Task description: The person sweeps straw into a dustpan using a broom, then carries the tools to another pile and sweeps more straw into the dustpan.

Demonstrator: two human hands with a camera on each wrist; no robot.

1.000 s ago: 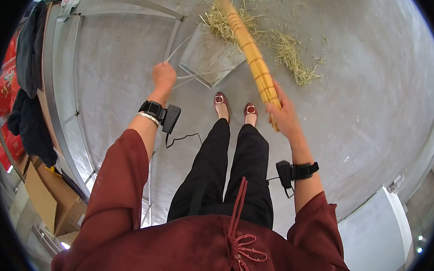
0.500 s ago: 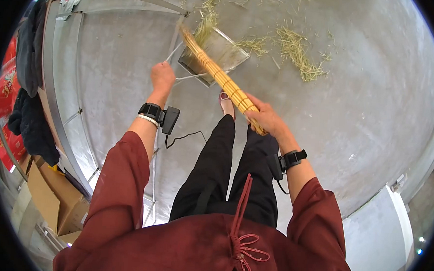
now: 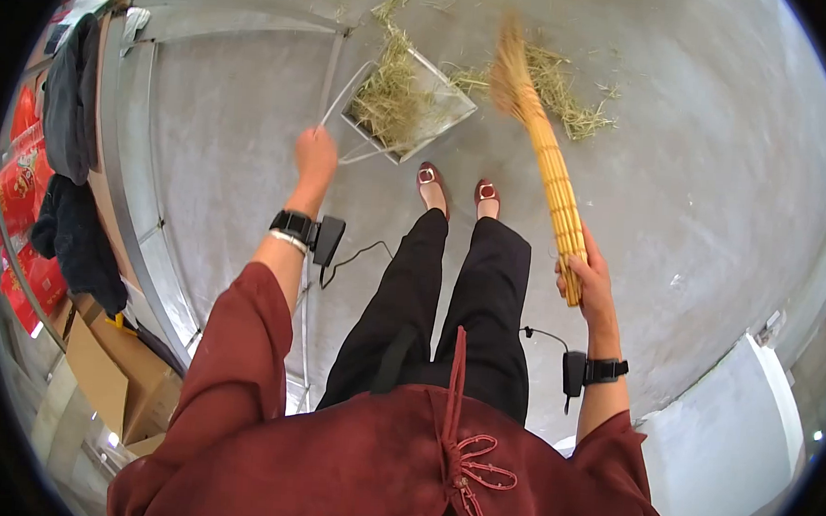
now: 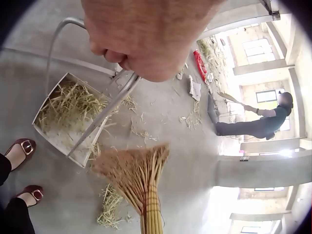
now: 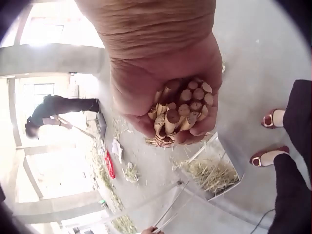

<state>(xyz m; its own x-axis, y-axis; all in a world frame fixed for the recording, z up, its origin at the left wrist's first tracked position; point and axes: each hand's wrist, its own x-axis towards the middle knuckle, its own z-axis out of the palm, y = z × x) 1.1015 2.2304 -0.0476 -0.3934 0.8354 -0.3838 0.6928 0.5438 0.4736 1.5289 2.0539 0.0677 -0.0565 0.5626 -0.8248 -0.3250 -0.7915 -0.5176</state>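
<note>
My left hand (image 3: 316,157) grips the thin metal handle (image 3: 344,97) of a dustpan (image 3: 447,112), which rests on the floor ahead of my feet. Straw (image 3: 384,93) lies heaped in the dustpan's left part, some trailing over its far edge. My right hand (image 3: 596,282) holds a bundled-stalk broom (image 3: 555,181) near its butt end, fingers curled round the stalks (image 5: 184,109) in the right wrist view. The broom's head is right of the dustpan, blurred in the head view, overlapping loose straw (image 3: 570,107). Its fanned bristles (image 4: 141,168) show in the left wrist view.
Farther off, another person (image 4: 263,122) holds a long-handled tool. A red wrapper (image 4: 200,66) and pale scraps lie on the floor. At the left stand a metal frame (image 3: 124,149) with dark clothing (image 3: 78,240) and a cardboard box (image 3: 113,373); a white panel (image 3: 726,443) is at lower right.
The broom swung left over the dustpan, then back to the right. Straw from beyond the dustpan's far edge now lies inside it. My left hand has stayed nearly in place on the handle.
</note>
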